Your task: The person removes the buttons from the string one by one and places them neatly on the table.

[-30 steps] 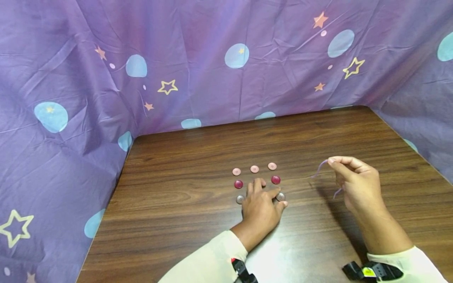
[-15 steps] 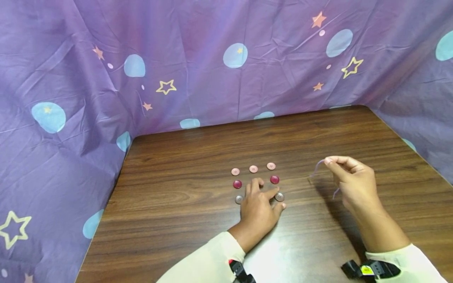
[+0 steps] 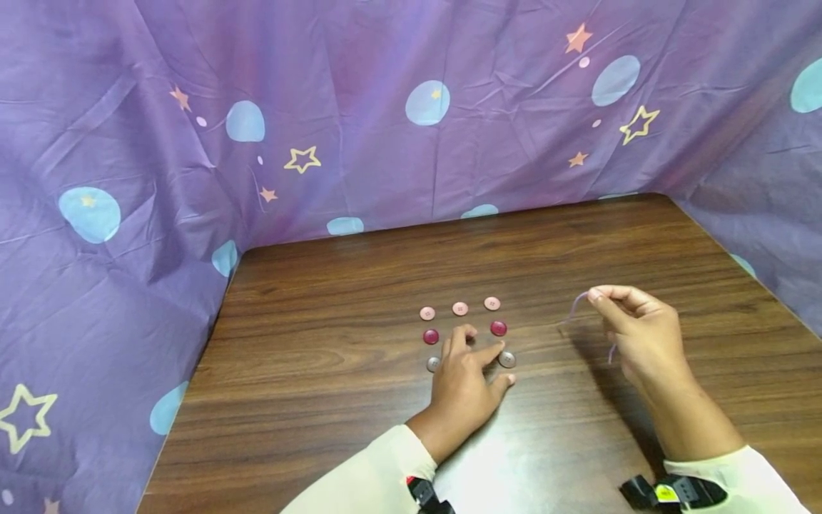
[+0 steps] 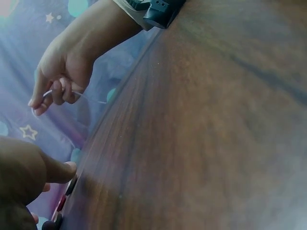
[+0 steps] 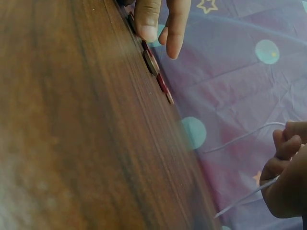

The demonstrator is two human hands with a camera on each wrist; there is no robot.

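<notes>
Three pale pink buttons (image 3: 459, 308) lie in a row on the table. Below them sit a dark red button (image 3: 431, 336) at left and another dark red button (image 3: 498, 328) at right. Nearest me are a grey button (image 3: 433, 364), partly covered, and a second grey button (image 3: 506, 359). My left hand (image 3: 462, 389) is among them, fingers spread, its index fingertip beside the right grey button; whether it touches is unclear. Thumb and index finger of my right hand (image 3: 645, 343) pinch a thin light purple string (image 3: 576, 305) above the table; its other end hangs below the palm.
The brown wood-grain table (image 3: 308, 400) meets a purple curtain (image 3: 359, 93) with stars and blue dots at its back and sides. A bright glare shows on the tabletop near my left forearm. Each wrist wears a black camera strap.
My left hand has drawn slightly left and toward me, its thumb moving off from the right grey button. The right hand still pinches the string in nearly the same place. The buttons stay put.
</notes>
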